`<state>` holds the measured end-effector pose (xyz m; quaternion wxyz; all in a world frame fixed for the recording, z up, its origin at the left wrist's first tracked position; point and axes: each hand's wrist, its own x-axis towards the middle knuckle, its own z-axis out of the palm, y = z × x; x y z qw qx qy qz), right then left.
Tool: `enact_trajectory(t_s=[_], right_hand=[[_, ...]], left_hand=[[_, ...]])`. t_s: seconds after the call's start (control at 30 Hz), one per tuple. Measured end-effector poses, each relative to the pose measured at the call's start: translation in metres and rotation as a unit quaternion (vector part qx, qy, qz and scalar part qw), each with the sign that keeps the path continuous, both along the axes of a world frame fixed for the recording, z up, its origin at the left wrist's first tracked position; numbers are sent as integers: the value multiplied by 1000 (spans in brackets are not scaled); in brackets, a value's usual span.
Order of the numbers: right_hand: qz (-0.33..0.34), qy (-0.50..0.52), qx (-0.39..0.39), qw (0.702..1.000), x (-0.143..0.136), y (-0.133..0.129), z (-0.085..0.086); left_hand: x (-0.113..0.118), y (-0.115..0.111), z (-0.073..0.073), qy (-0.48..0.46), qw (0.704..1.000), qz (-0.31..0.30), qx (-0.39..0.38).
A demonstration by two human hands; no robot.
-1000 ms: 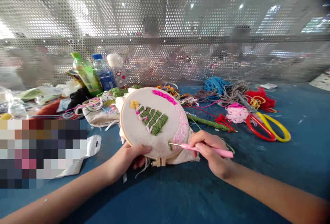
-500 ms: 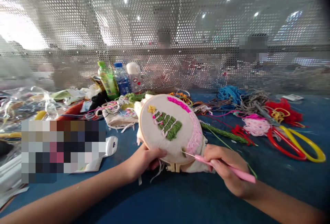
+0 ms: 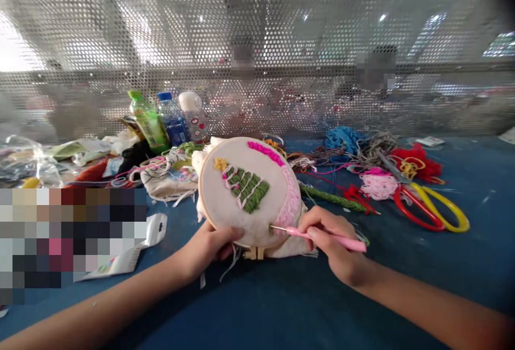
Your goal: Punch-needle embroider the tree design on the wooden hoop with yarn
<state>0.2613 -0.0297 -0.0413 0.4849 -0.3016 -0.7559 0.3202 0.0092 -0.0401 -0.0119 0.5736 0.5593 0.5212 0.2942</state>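
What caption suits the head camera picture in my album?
Left hand grips a hoop with a stitched green tree; right hand holds a pink needle tool.

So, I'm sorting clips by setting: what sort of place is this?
Probably a craft workroom, though I can't be sure: embroidery is in hand, yarn and scissors lie on the table, and a perforated screen stands behind.

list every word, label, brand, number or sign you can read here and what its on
None can be read.
Green-capped bottle: label too blurred.
Blue-capped bottle: label too small and blurred.
White-capped bottle: red marks, no legible words.
White packet: print too small.
Hooped fabric: stitched shapes, no lettering seen.
Pink-handled tool: none seen.
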Motion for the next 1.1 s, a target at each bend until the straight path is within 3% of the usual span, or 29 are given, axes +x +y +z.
enact_trajectory(t_s=[0.47,0.53,0.63,0.7,0.77,0.83,0.9,0.97,1.03,1.1], right_hand=[[56,-1,65,996,1,-5,5],[56,12,36,998,1,-5,4],[45,57,-67,995,1,-1,4],[37,89,-136,986,0,5,7],[40,101,-181,977,-2,14,11],[59,90,-203,973,-3,24,19],[91,55,-217,970,-5,35,29],[121,-2,-240,963,-8,43,42],[128,-71,-249,957,-14,47,57],[96,-118,-231,961,-23,49,69]], left_hand=[[-4,1,-9,9,1000,-3,-12],[-4,4,-6,18,1000,2,-11],[-12,16,3,85,996,-21,-17],[-23,25,13,182,979,-81,-52],[-34,33,26,284,940,-175,-67],[-39,38,43,404,899,-166,-30],[-33,39,61,467,870,-134,84],[-17,39,79,465,853,-103,214],[4,40,90,430,836,-139,310],[23,43,93,420,822,-185,336]])
